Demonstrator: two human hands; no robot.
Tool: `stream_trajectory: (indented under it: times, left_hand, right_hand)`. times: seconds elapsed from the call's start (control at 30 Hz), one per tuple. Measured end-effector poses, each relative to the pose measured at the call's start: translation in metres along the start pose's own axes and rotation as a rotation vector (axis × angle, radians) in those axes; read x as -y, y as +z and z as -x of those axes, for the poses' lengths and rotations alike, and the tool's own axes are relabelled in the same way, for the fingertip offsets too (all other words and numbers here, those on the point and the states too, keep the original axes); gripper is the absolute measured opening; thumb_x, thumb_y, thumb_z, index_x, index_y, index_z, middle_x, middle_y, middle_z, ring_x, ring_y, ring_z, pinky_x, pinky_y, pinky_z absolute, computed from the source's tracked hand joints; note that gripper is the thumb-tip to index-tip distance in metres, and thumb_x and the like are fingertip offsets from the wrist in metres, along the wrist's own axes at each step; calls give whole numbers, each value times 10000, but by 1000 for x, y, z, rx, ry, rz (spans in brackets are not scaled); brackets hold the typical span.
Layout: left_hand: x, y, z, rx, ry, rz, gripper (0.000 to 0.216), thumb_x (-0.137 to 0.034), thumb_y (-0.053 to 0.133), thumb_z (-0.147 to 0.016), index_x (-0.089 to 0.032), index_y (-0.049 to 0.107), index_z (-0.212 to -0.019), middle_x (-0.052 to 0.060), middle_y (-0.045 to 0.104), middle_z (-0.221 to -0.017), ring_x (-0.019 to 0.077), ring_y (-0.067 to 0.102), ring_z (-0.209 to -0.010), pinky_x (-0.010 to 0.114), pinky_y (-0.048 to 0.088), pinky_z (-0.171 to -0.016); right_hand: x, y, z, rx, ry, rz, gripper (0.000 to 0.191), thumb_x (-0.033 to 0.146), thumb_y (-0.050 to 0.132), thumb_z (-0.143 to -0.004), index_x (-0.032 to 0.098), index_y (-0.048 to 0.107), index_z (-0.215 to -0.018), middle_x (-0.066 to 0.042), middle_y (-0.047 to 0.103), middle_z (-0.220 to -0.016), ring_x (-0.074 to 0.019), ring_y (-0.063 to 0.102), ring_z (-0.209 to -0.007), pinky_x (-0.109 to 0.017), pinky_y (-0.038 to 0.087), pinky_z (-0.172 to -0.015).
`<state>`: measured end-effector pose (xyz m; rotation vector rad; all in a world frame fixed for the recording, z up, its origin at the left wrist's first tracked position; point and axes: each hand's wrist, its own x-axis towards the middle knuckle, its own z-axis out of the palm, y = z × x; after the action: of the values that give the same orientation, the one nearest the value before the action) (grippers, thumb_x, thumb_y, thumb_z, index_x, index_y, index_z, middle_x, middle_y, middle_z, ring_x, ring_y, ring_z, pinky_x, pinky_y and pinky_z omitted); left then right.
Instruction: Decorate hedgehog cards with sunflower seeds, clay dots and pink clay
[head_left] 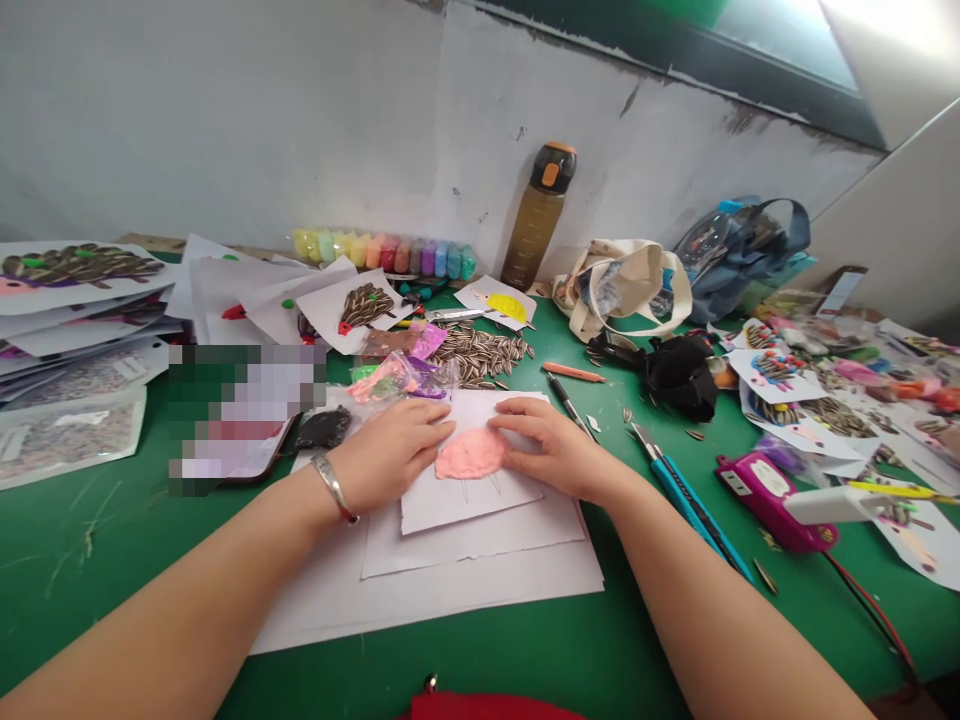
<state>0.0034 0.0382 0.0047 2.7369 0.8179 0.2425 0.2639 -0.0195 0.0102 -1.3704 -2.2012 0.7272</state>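
A flat patch of pink modelling clay (471, 455) covers part of a pencil drawing on a small white paper (442, 511), with thin drawn legs showing below it. My left hand (394, 448) lies at the paper's left side, fingers stretched out and their tips near the clay. At the clay's right edge, my right hand (553, 445) has its fingers spread, the fingertips touching or almost touching the clay. Neither hand grips anything that I can see. Larger white sheets (517, 585) lie under the small paper.
Behind the hands are a pile of sunflower seeds (484, 352), bags of coloured clay (394, 375) and a water bottle (538, 215). On the right lie a pen (570, 402), a blue utility knife (694, 505) and a magenta device (776, 500). Stacked pictures (75, 300) stand left.
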Motion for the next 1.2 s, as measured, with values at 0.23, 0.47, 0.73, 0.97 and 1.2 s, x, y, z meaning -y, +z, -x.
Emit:
stream_trajectory:
  times: [0.23, 0.47, 0.73, 0.97, 1.2]
  left_hand:
    - [1, 1, 1, -6, 14, 0, 344, -247, 403, -957, -190, 615, -1223, 95, 571, -1329, 252, 487, -1222, 405, 371, -1042]
    - [0, 1, 1, 12, -2, 2, 361, -253, 382, -963, -190, 617, -1230, 96, 560, -1348, 260, 479, -1236, 419, 370, -1049]
    - [0, 0, 1, 6, 9, 3, 347, -241, 386, -958, -199, 628, -1203, 88, 574, -1328, 247, 486, -1222, 402, 364, -1047]
    - [0, 0, 1, -4, 5, 18, 343, -252, 381, -961, -210, 626, -1197, 88, 574, -1327, 256, 485, -1222, 423, 366, -1038]
    - [-1, -1, 1, -24, 28, 6, 354, -238, 357, -960, -207, 634, -1180, 89, 588, -1304, 247, 498, -1206, 419, 377, -1031]
  right_hand:
    - [1, 1, 0, -36, 27, -28, 409, 342, 637, -847, 235, 620, -1241, -91, 577, -1300, -235, 488, -1250, -430, 391, -1076]
    - [3, 4, -3, -67, 70, -65, 360, 364, 618, -857, 248, 648, -1197, -90, 599, -1272, -242, 521, -1213, -440, 419, -1038]
    - [8, 21, -12, -172, 82, 142, 346, 278, 682, -792, 211, 689, -1131, -107, 602, -1242, -275, 515, -1177, -474, 381, -1040]
    - [10, 7, -4, -158, 154, -119, 427, 464, 441, -946, 240, 584, -1281, -96, 534, -1358, -227, 488, -1260, -433, 378, -1073]
    - [42, 7, 10, 105, -29, 357, 525, 568, 437, -917, 321, 490, -1377, -62, 268, -1563, -343, 145, -1444, -611, 163, -1131]
